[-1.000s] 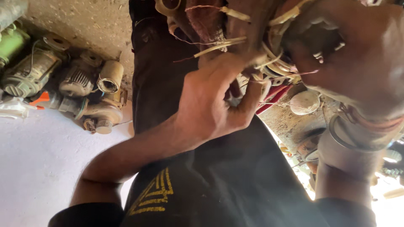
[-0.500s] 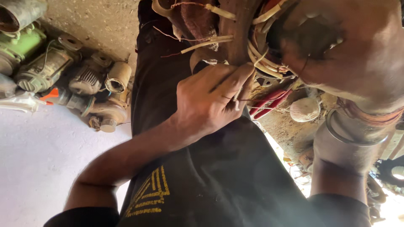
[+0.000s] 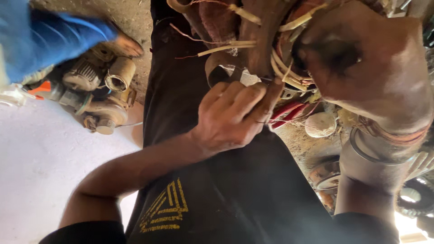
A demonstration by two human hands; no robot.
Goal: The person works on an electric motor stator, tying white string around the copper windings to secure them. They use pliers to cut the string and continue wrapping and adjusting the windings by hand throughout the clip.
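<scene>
I hold a worn motor stator (image 3: 258, 43) close in front of me, its copper winding (image 3: 217, 22) and cream sleeved leads (image 3: 226, 47) sticking out. My right hand (image 3: 375, 68) wraps around its right side and grips it. My left hand (image 3: 230, 115) comes up from below, fingers curled and pinched on a thin winding wire at the stator's lower edge. Just under the fingertips lie the red handles of a pair of pliers (image 3: 289, 113). My dark trousers (image 3: 217, 190) with a yellow pattern fill the space below.
Several old motors and housings (image 3: 101, 92) lie heaped on the ground at the left, beside a pale floor (image 3: 40, 158). Another person's blue-clad leg (image 3: 49, 38) and bare foot (image 3: 124, 45) stand by them. A whitish round part (image 3: 320, 124) and a toothed ring (image 3: 409, 199) lie on the right.
Another person's blue leg and foot have come in at the top left. My left hand has curled tighter and sits slightly lower on the stator's edge.
</scene>
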